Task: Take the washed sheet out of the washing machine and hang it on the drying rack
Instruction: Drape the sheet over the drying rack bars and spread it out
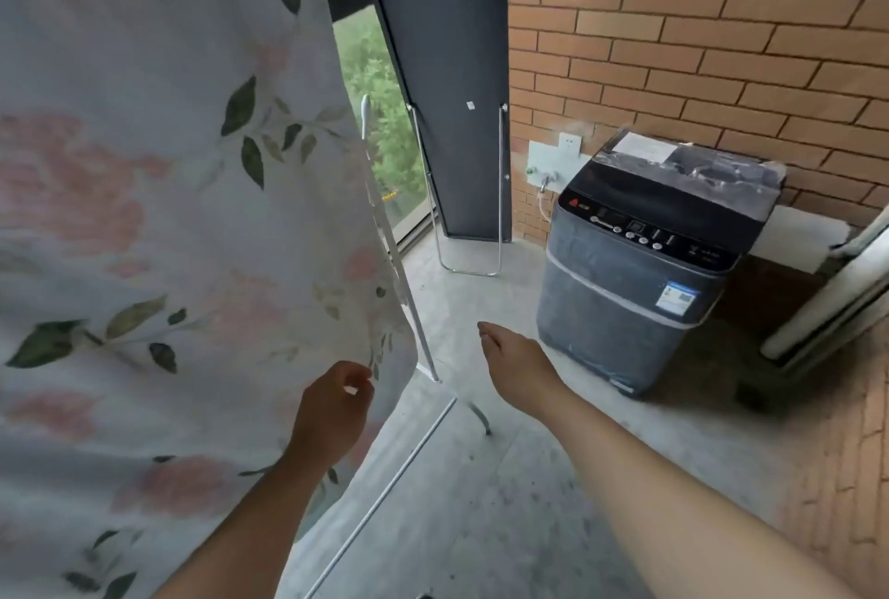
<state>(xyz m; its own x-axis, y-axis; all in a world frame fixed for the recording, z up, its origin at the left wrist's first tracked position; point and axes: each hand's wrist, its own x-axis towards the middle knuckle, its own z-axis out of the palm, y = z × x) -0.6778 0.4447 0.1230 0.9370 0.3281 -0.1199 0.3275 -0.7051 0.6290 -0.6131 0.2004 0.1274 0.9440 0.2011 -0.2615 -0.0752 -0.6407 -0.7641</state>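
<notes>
A white sheet printed with pink flowers and green leaves hangs spread over the white drying rack and fills the left half of the view. My left hand is at the sheet's lower right edge, its thumb and curled fingers pinching the fabric. My right hand reaches out over the floor between the rack and the washing machine, fingers relaxed, holding nothing. The dark grey top-loading washing machine stands at the right against the brick wall with its lid closed.
The rack's metal legs stand on the concrete floor near a dark panel and a window. A brick wall with a tap and a socket runs behind the machine. A white frame leans at far right.
</notes>
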